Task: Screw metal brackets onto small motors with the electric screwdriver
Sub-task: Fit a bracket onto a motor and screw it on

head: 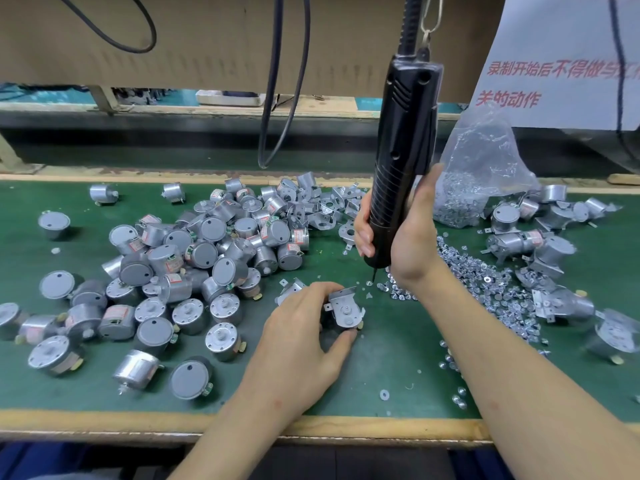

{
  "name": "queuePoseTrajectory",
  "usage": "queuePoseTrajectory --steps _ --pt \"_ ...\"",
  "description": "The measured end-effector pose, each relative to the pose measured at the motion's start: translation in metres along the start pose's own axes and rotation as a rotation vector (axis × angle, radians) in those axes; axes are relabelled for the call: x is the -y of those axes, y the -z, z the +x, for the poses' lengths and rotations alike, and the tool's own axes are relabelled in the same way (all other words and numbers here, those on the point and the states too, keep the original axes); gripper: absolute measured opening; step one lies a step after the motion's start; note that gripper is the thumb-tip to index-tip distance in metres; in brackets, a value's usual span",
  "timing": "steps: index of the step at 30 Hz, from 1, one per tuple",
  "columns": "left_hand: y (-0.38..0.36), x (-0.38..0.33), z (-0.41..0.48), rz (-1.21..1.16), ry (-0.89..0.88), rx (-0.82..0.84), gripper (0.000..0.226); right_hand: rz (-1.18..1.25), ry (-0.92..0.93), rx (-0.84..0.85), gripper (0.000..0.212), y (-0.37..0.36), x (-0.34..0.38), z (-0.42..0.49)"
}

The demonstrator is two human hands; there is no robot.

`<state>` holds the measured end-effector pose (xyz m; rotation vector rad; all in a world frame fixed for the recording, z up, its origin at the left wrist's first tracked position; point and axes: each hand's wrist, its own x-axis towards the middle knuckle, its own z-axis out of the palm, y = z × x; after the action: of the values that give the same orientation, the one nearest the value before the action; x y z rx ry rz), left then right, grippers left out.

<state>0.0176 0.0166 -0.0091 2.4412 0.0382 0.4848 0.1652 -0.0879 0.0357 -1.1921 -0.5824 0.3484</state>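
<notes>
My left hand (304, 327) clamps the bracketed motor (344, 311); my right hand (398, 230) wraps the electric screwdriver (401, 147), bit over loose screws (478, 271) beside. The picked screw may sit crooked and drop.

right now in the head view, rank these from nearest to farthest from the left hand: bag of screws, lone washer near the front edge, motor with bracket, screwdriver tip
1. motor with bracket: in the left hand, centre of the mat.
2. screwdriver tip: just above and right, over loose screws.
3. lone washer: lower right, near the front edge.
4. bag of screws: far back right, behind the right hand.
</notes>
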Motion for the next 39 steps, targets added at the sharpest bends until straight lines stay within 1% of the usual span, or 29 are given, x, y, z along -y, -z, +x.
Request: queuePoseTrajectory --steps 4,13,29,32,35,39 --pt "0.0003 0.0005 -0.0003 -0.001 -0.004 0.003 0.038 0.022 -0.016 0.038 0.083 0.0004 -0.0030 0.0002" --pt "-0.0006 0.0014 -0.0006 -0.009 -0.005 0.005 0.038 0.039 -0.023 0.053 0.084 0.0012 -0.0049 0.0001" --pt "-0.0005 0.0013 -0.0003 -0.008 -0.012 0.001 0.036 0.031 0.031 0.027 0.083 0.0026 -0.0036 0.0007" --pt "-0.0004 0.0010 -0.0003 -0.009 -0.009 0.006 0.036 0.029 0.058 0.016 0.089 0.0024 -0.0041 0.0004" --pt "-0.0001 0.0009 -0.0004 -0.013 -0.007 0.009 0.036 0.029 0.088 0.018 0.085 0.0012 -0.0034 0.0001" --pt "0.0001 0.0004 -0.0002 -0.010 -0.007 0.009 0.036 0.031 0.104 0.007 0.086 0.0011 -0.0036 0.0002"
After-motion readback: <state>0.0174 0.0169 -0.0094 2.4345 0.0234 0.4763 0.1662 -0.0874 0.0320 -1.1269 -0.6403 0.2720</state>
